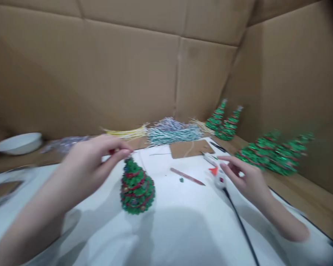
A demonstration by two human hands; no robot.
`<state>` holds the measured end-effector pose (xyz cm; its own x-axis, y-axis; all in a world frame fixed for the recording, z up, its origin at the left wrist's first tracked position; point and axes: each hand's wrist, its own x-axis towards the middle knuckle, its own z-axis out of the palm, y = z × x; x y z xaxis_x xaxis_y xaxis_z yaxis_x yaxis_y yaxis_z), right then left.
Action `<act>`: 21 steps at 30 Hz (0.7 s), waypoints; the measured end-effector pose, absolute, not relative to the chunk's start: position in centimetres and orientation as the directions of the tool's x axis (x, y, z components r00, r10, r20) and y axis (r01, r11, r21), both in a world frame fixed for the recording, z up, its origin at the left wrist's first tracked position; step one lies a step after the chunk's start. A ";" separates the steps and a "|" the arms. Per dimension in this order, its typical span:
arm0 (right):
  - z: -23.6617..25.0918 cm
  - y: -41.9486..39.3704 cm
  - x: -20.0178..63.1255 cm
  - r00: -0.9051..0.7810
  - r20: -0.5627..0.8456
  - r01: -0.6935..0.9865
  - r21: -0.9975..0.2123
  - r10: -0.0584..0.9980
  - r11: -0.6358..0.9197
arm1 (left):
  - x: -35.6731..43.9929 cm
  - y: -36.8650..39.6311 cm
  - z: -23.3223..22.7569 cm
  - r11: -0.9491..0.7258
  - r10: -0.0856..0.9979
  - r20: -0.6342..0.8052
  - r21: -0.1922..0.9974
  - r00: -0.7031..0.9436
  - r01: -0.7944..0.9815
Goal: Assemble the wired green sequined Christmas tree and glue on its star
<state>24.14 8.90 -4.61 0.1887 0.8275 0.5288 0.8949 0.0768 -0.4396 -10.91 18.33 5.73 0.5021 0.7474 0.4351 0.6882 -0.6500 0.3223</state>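
Observation:
My left hand [100, 159] is closed in a pinch at the tip of a small green Christmas tree [138, 188], wound with red garland and dotted with small baubles. The tree is upright above the white tabletop; I cannot tell whether its base touches it. My right hand [245, 177] has thumb and index finger drawn together at the right; anything between them is too small and blurred to name. Just beside those fingers is a white glue gun [220, 180] with an orange trigger and a black cord running toward me.
Several finished green trees [229, 123] stand along the right cardboard wall. Bundles of teal stems [173, 135] and yellow stems [127, 132] lie at the back. A brown card [191, 148], a reddish-brown stick [187, 176] and a white bowl [18, 143] are also there.

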 end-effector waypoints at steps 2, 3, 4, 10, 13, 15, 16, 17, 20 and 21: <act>-3.6 9.7 22.9 0.016 0.492 0.867 -0.440 0.871 0.232 | -10.3 17.8 5.9 -0.673 0.723 0.463 0.304 0.513 0.674; -3.2 10.3 22.2 -0.063 0.463 0.849 -0.441 0.884 0.291 | -10.1 17.6 5.9 -0.681 0.715 0.471 0.306 0.516 0.665; -2.8 10.9 21.3 -0.129 0.438 0.830 -0.444 0.890 0.339 | -9.9 17.5 5.9 -0.688 0.711 0.474 0.320 0.519 0.651; -1.8 15.1 15.1 -0.385 0.252 0.709 -0.535 0.888 0.459 | -9.9 17.1 6.0 -0.693 0.707 0.471 0.312 0.528 0.650; -2.2 16.6 12.7 -0.428 0.204 0.692 -0.553 0.880 0.464 | -10.1 17.0 6.2 -0.706 0.697 0.447 0.294 0.560 0.644; -2.6 17.4 11.5 -0.447 0.207 0.668 -0.570 0.870 0.478 | -10.2 16.9 6.2 -0.715 0.691 0.426 0.292 0.584 0.635; -2.9 17.7 11.0 -0.462 0.219 0.647 -0.580 0.860 0.495 | -10.2 16.9 6.2 -0.718 0.690 0.416 0.289 0.593 0.633; -3.1 17.9 10.5 -0.481 0.236 0.619 -0.590 0.845 0.518 | -10.2 17.0 6.1 -0.719 0.689 0.406 0.284 0.599 0.634; -3.8 18.3 9.1 -0.553 0.261 0.539 -0.613 0.791 0.578 | -10.1 17.1 5.9 -0.726 0.681 0.408 0.270 0.608 0.633; -4.0 18.4 8.7 -0.570 0.259 0.528 -0.612 0.780 0.589 | -10.1 17.1 5.9 -0.730 0.677 0.414 0.271 0.608 0.628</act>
<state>8.71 18.41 -3.97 -0.5703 0.7796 0.2589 0.5279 0.5893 -0.6117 -10.05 17.12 5.88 0.6085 0.6769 0.4142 0.6277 -0.7299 0.2706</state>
